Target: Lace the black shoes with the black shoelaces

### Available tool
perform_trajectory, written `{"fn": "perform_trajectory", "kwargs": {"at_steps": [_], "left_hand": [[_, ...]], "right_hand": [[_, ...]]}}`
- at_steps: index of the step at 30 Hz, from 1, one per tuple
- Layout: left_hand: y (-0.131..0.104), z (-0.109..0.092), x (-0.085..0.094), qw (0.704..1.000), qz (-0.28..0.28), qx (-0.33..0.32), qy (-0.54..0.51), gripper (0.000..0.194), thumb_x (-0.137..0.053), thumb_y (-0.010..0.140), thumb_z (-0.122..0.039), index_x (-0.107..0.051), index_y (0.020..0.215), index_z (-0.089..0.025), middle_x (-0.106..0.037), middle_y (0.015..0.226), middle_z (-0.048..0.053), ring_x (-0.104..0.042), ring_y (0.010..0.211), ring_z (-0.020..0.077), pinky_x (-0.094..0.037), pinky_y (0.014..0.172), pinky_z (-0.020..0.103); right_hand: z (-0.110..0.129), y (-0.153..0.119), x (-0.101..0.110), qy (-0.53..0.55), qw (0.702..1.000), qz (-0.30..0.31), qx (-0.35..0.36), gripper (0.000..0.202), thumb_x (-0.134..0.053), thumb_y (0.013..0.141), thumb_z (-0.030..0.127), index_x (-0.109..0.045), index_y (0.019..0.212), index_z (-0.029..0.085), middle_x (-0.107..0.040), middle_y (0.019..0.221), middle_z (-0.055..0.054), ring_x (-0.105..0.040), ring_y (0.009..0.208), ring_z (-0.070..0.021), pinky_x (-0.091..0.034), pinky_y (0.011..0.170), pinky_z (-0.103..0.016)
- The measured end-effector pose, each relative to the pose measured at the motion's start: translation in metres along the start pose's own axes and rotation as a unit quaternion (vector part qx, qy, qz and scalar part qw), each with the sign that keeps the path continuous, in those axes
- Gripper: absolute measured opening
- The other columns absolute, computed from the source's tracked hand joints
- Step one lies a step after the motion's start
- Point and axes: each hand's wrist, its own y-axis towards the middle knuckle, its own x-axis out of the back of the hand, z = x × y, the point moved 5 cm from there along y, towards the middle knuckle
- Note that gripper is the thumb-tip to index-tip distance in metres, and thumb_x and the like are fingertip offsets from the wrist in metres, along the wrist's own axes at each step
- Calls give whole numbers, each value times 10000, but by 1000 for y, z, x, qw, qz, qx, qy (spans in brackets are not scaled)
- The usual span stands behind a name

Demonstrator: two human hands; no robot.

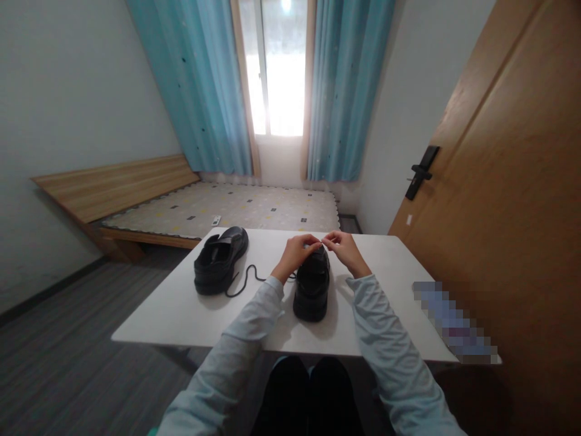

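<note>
A black shoe (311,293) stands on the white table (177,315) in front of me, its heel end towards me. Over its far end, my left hand (298,249) and my right hand (344,247) meet with fingertips pinched close together. What lies between the fingertips is too small to make out. A dark shoelace (247,280) curves across the table from the left, passes behind my left wrist and shows again beside this shoe. Further left is a second black shoe (216,266), near the lace's loose end.
A pixelated flat item (454,321) lies along the table's right edge. Beyond the table is a bed (254,203) with a small white object (216,221) on it. A wooden door (508,181) stands close on the right. Blue curtains (349,91) flank the window.
</note>
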Motion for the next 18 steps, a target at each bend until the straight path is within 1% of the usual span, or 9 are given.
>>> {"fn": "perform_trajectory", "kwargs": {"at_steps": [3,5,6,9,11,13,15,18], "left_hand": [[8,-2,-2,999,2,11,30,139,-608,816,-287,-707,820,-190,-729,805,19,-663,767,156,-489,748,247],[12,-2,-5,998,12,4,59,134,-591,823,-266,-701,822,-189,-722,783,25,-657,746,157,-486,732,248],[12,-1,-7,997,17,-1,73,131,-586,824,-254,-700,827,-189,-719,778,28,-654,740,159,-484,728,251],[12,0,-12,993,29,-12,110,124,-583,819,-217,-699,851,-188,-717,798,45,-650,742,170,-481,727,260],[11,0,-16,991,38,-15,129,133,-577,824,-208,-697,875,-185,-719,830,58,-650,761,178,-482,738,268],[9,-1,-19,989,43,-20,142,146,-565,836,-213,-695,894,-183,-719,863,68,-651,792,184,-482,760,277],[7,-2,-21,988,37,-25,147,159,-551,842,-202,-693,909,-181,-717,893,73,-650,827,188,-481,786,282],[6,-2,-22,988,26,-38,147,180,-539,838,-172,-696,924,-182,-716,919,73,-646,858,189,-477,816,282]], "right_hand": [[-5,-1,0,10,999,-12,-45,190,-610,734,338,-580,741,150,-603,679,-12,-553,573,-121,-485,539,-245],[-7,-3,2,-7,997,-21,-73,214,-625,731,350,-562,776,151,-595,719,-14,-540,569,-111,-476,500,-227],[-7,-5,2,-18,996,-16,-85,240,-645,723,359,-558,805,151,-590,740,-16,-536,576,-108,-470,485,-217],[-7,-11,-2,-25,990,42,-134,305,-689,708,356,-540,886,157,-569,754,-12,-541,600,-111,-466,454,-195],[-6,-16,-5,-9,983,73,-170,272,-681,726,308,-525,896,164,-567,745,-11,-551,616,-114,-481,454,-190],[-6,-18,-6,9,977,86,-197,209,-655,744,247,-516,880,168,-577,745,-14,-564,630,-115,-504,470,-195],[-5,-19,-6,26,971,94,-217,158,-621,757,201,-508,864,172,-584,735,-12,-578,632,-116,-526,486,-210],[-6,-20,-4,56,964,99,-241,132,-585,764,157,-490,854,177,-586,712,-4,-589,611,-116,-550,499,-236]]}}
